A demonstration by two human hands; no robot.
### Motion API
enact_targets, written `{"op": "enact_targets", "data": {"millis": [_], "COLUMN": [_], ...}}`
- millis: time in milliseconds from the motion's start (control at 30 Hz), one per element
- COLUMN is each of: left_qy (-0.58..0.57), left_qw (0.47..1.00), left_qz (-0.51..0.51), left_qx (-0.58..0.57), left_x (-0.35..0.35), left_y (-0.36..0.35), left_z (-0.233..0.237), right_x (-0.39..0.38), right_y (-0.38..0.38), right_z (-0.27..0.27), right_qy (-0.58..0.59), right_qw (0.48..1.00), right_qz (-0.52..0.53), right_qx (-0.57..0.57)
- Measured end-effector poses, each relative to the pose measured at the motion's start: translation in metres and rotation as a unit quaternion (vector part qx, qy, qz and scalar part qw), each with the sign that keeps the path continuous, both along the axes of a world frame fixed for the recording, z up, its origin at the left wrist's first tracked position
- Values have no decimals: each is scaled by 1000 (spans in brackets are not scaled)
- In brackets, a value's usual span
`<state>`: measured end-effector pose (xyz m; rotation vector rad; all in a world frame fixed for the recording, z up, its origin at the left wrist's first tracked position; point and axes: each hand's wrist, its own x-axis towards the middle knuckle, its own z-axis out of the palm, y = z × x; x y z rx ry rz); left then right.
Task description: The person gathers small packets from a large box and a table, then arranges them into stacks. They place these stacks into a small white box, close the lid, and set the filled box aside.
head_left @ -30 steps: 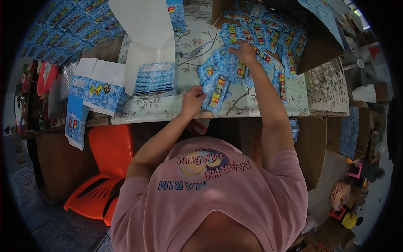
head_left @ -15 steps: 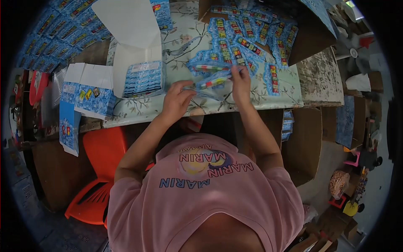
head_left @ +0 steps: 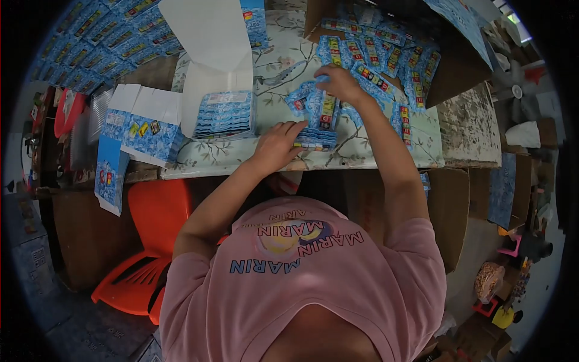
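Observation:
My left hand rests at the table's front edge, its fingers closed on the left end of a small stack of blue packets. Farther back, my right hand reaches over the loose blue packets, fingers bent at the top of one packet; whether it grips that packet is unclear. To the left, an open white box holds a row of stacked blue packets.
Flattened blue-and-white cartons lie at the table's left. A large cardboard box stands open at the back right. Many packets cover the back left. An orange chair is below the table.
My right hand has gone up and back to the loose packets. The packets that were between both hands now lie stacked low by my left hand. The view has shifted slightly.

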<state>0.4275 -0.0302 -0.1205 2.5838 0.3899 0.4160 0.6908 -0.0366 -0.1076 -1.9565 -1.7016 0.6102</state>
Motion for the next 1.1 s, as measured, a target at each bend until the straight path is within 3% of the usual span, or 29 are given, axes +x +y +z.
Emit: {"op": "enact_targets", "data": {"millis": [33,67,100,133,200,267,300,333,367,400,433,467,567,600,633,667,767,900,967,1000,1067,1100], "left_qy": [-25,-28,-56,-84,-68,-47,-19,10,14,40,65,67,15,18,38,57,-9,2,7,5,-11,-10], "left_qw": [1000,1000,997,990,987,983,993,998,998,999,998,997,999,999,998,997,997,996,999,999,999,999], "left_qz": [-1,-1,30,60,88,116,79,41,39,29,21,24,11,14,24,32,42,71,38,36,30,34], "left_qx": [5,3,51,99,114,133,84,36,37,20,5,12,44,43,47,50,69,57,19,20,7,7], "left_x": [0,1,3,5,9,12,13,13,13,13,13,12,8,7,6,5,4,6,7,7,7,6], "left_y": [-1,-2,-4,-7,-10,-8,-6,-6,-8,-8,-7,-6,-7,-8,-9,-10,-8,-7,-4,-3,-3,-5], "left_z": [-2,-3,-3,-3,-3,-2,-1,0,3,7,11,10,6,6,8,7,0,1,-1,-3,-8,-5], "right_x": [5,8,6,-5,-27,-20,-15,0,7,12,13,11,13,22,16,11,-8,-16,-20,-18,-8,-9], "right_y": [-7,-21,-35,-52,-76,-68,-61,-39,-23,-6,7,17,42,40,36,21,-32,-85,-93,-94,-87,-84], "right_z": [1,1,2,0,-6,-4,-6,-12,-15,-18,-17,-17,-19,-25,-11,2,6,-1,3,-6,-29,-24], "right_qy": [-2,190,371,367,409,398,389,235,239,-12,-262,-259,-196,22,238,422,506,487,643,642,517,518], "right_qw": [1000,979,914,916,909,917,921,968,967,987,938,940,949,976,947,878,843,870,756,757,852,852], "right_qz": [3,-55,-112,-115,10,-7,-23,-80,-82,-157,-222,-221,-233,-217,-192,-193,-137,-83,-119,-121,-77,-73], "right_qx": [-1,59,117,115,81,30,-21,24,25,-10,-43,-36,-79,10,96,119,121,4,-18,-17,-22,-24]}}
